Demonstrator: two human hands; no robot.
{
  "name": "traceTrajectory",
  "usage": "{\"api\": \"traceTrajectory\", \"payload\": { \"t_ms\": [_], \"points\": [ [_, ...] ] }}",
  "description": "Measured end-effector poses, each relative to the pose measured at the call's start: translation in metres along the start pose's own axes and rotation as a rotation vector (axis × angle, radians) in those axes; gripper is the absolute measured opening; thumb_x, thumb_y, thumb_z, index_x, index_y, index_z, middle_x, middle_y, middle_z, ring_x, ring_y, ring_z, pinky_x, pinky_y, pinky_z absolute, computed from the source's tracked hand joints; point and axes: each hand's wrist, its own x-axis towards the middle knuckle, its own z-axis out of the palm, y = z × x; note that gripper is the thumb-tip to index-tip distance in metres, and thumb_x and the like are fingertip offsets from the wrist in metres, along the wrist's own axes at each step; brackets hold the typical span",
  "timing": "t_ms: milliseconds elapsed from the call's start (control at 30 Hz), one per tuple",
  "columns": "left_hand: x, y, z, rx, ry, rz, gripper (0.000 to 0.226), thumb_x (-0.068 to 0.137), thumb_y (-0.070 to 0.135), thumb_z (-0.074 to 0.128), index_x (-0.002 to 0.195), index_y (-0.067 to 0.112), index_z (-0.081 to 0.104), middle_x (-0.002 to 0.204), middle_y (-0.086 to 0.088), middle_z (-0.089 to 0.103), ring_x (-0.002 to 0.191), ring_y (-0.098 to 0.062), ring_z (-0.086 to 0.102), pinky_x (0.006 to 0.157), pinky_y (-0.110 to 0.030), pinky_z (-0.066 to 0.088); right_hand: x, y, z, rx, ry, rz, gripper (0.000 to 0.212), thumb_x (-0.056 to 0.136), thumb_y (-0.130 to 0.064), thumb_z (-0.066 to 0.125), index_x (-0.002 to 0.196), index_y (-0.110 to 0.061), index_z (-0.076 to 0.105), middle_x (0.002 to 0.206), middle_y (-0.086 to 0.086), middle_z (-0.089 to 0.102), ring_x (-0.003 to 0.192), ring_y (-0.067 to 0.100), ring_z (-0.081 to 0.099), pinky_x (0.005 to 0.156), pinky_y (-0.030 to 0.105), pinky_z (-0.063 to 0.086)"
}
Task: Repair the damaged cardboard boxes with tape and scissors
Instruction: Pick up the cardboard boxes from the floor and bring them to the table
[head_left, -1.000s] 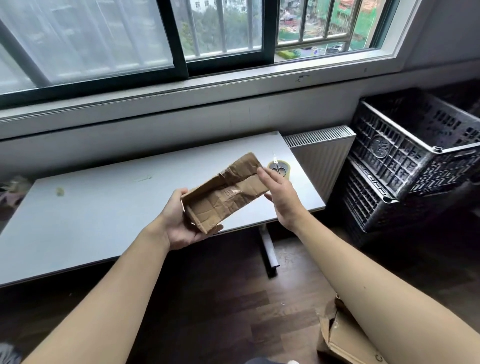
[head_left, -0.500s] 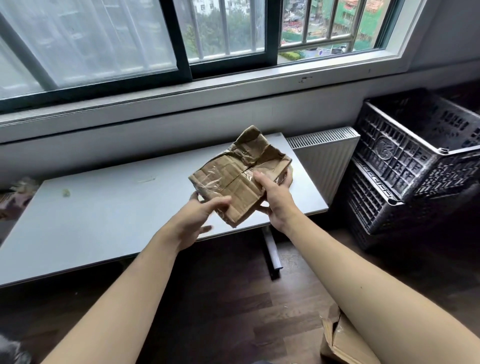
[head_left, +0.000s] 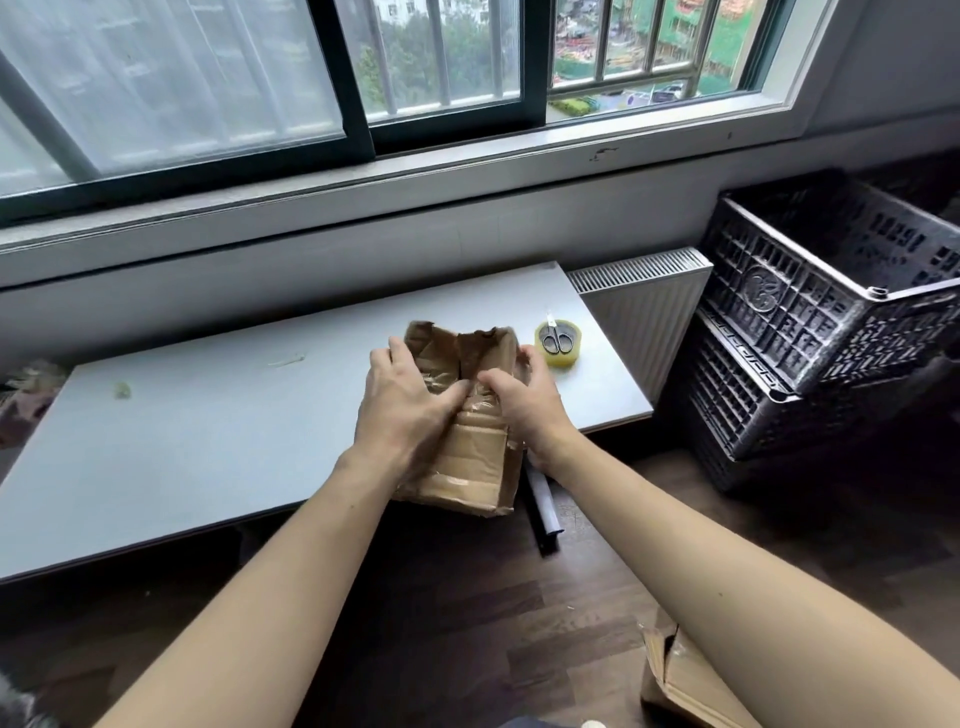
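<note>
Brown corrugated cardboard, creased and torn along its top edge, makes up the box (head_left: 467, 415) being worked at the near edge of the grey tabletop (head_left: 208, 441), its lower part overhanging that edge toward the floor. The box is gripped from both sides: the left hand (head_left: 410, 400) is laid over its left face with fingers curled round the upper left corner, and the right hand (head_left: 524, 400) is wrapped over its right side, thumb toward the middle seam. Glossy strips of old clear tape can be seen on the front face, wrinkled and partly lifted; no fresh strip can be made out. The tape roll (head_left: 558, 345) lies flat on the tabletop just beside the box to the right, apart from both hands, and the scissors (head_left: 556, 339) are rested across the top of the roll, closed as far as can be told. Neither tool is held. A second damaged box (head_left: 680, 686) is seen on the dark wooden floor at lower right, partly hidden by the right forearm, with a torn flap standing up. Two black plastic crates (head_left: 831, 332) are stacked by the radiator, well apart from the work. Judged from this, the repair is at an early stage: the box is being pressed into shape, taping and cutting are not yet begun, and at least one further box is left untouched.
</note>
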Motion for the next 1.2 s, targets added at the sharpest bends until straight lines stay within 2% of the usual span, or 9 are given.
{"api": "traceTrajectory", "payload": {
  "t_ms": [67, 133, 267, 433, 767, 867, 967, 1033, 1200],
  "points": [
    [-0.001, 0.0, -0.001, 0.016, 0.003, 0.01, 0.103, 0.083, 0.047, 0.071, 0.155, 0.001, 0.014, 0.142, -0.018, 0.039, 0.133, -0.032, 0.041, 0.107, -0.037, 0.035, -0.002, 0.0, 0.003, -0.086, 0.015, -0.004, 0.026, 0.082, -0.024, 0.067, 0.099, -0.032, 0.049, 0.099, -0.009, 0.064, 0.097, 0.014, 0.063, 0.094, 0.035, 0.052],
    [-0.004, 0.0, -0.003, 0.036, -0.002, 0.035, 0.097, 0.09, 0.042, 0.064, 0.155, -0.001, 0.006, 0.144, -0.022, 0.041, 0.133, -0.033, 0.041, 0.105, -0.036, 0.035, -0.003, -0.001, 0.009, -0.142, 0.028, -0.01, 0.03, 0.078, -0.032, 0.064, 0.105, -0.031, 0.051, 0.104, -0.004, 0.065, 0.097, 0.014, 0.063, 0.096, 0.039, 0.052],
    [-0.005, -0.005, -0.011, 0.023, -0.034, 0.039, 0.079, 0.099, 0.036, 0.047, 0.156, -0.001, 0.006, 0.145, -0.025, 0.043, 0.134, -0.033, 0.04, 0.105, -0.035, 0.033, 0.009, 0.005, 0.02, -0.232, 0.033, 0.013, 0.075, 0.062, -0.052, 0.057, 0.134, -0.036, 0.046, 0.123, 0.006, 0.06, 0.107, 0.021, 0.063, 0.1, 0.046, 0.05],
    [0.003, -0.026, -0.022, -0.029, -0.15, 0.012, 0.068, 0.104, 0.031, 0.037, 0.156, 0.001, 0.005, 0.15, -0.024, 0.039, 0.139, -0.03, 0.035, 0.107, -0.031, 0.028, 0.012, 0.006, 0.034, -0.309, 0.038, 0.034, 0.076, 0.061, -0.053, 0.055, 0.135, -0.039, 0.046, 0.125, 0.001, 0.061, 0.111, 0.021, 0.061, 0.101, 0.046, 0.049],
    [0.024, -0.081, -0.053, -0.123, -0.178, -0.037, 0.062, 0.103, 0.019, 0.033, 0.157, 0.005, 0.005, 0.15, -0.023, 0.039, 0.138, -0.029, 0.036, 0.108, -0.03, 0.027, 0.021, 0.01, 0.089, -0.252, 0.033, 0.028, 0.08, 0.058, -0.049, 0.064, 0.136, -0.034, 0.052, 0.13, -0.01, 0.064, 0.116, 0.016, 0.062, 0.103, 0.045, 0.05],
    [0.03, -0.098, -0.065, -0.147, -0.183, -0.036, 0.064, 0.103, 0.02, 0.035, 0.158, 0.008, 0.004, 0.15, -0.023, 0.039, 0.138, -0.029, 0.037, 0.109, -0.031, 0.028, 0.019, 0.004, 0.107, -0.215, 0.008, 0.04, 0.079, 0.058, -0.045, 0.068, 0.134, -0.03, 0.054, 0.124, -0.004, 0.068, 0.111, 0.018, 0.065, 0.098, 0.046, 0.054],
    [0.036, -0.114, -0.076, -0.195, -0.166, -0.053, 0.061, 0.102, 0.023, 0.04, 0.157, 0.012, 0.016, 0.138, -0.018, 0.052, 0.128, -0.03, 0.047, 0.097, -0.03, 0.036, 0.017, -0.003, 0.119, -0.151, -0.057, 0.066, 0.07, 0.076, -0.032, 0.074, 0.14, -0.021, 0.049, 0.121, 0.0, 0.066, 0.103, 0.017, 0.067, 0.094, 0.041, 0.057],
    [0.041, -0.123, -0.081, -0.214, -0.15, -0.066, 0.058, 0.101, 0.03, 0.045, 0.153, 0.013, 0.026, 0.133, -0.015, 0.057, 0.126, -0.03, 0.051, 0.09, -0.028, 0.036, 0.021, -0.002, 0.124, -0.103, -0.105, 0.112, 0.073, 0.082, -0.04, 0.075, 0.145, -0.022, 0.042, 0.125, 0.001, 0.063, 0.104, 0.018, 0.068, 0.092, 0.043, 0.057],
    [0.064, -0.143, -0.083, -0.23, -0.174, -0.082, 0.069, 0.101, 0.052, 0.04, 0.157, 0.017, 0.019, 0.15, -0.011, 0.046, 0.138, -0.026, 0.041, 0.108, -0.032, 0.031, 0.047, 0.002, 0.144, -0.075, -0.13, 0.183, 0.084, 0.077, -0.072, 0.067, 0.142, -0.024, 0.045, 0.127, -0.002, 0.065, 0.104, 0.016, 0.07, 0.068, 0.03, 0.056]
  ]
}}
